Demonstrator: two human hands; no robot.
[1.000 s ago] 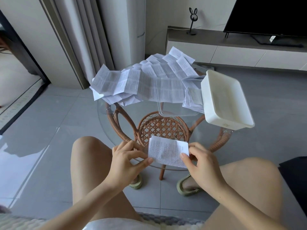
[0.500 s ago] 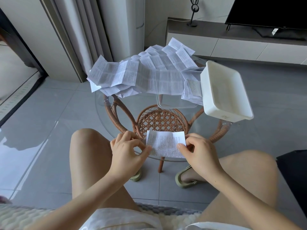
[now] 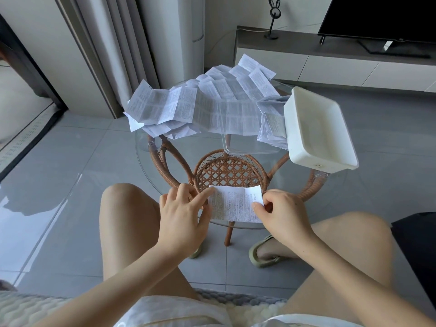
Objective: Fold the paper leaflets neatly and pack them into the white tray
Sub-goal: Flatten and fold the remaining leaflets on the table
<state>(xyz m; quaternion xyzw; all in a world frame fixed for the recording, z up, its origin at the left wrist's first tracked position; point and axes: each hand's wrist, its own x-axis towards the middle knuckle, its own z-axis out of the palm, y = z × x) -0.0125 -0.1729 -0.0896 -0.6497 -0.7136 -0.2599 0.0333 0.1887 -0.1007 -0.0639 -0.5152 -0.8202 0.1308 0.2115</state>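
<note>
A folded printed leaflet point(image 3: 234, 204) lies flat on the near edge of the round glass table point(image 3: 295, 197). My left hand point(image 3: 184, 213) presses its left edge with straight fingers, the index fingertip on the top left corner. My right hand point(image 3: 283, 211) pinches the leaflet's right edge between thumb and forefinger. A white tray point(image 3: 318, 131) stands on the table's right side, and nothing shows inside it. A spread of unfolded leaflets point(image 3: 200, 107) covers the far half of the table.
A clear plastic lid or tray point(image 3: 250, 147) lies on the glass in the middle. Rattan legs and a woven shelf point(image 3: 230, 173) show under the glass. My knees flank the table's near edge. A TV cabinet point(image 3: 330, 60) runs along the far wall.
The leaflet has come down onto the glass. My left hand went from pinching its left edge to pressing it flat with straight fingers. My right hand keeps its pinch.
</note>
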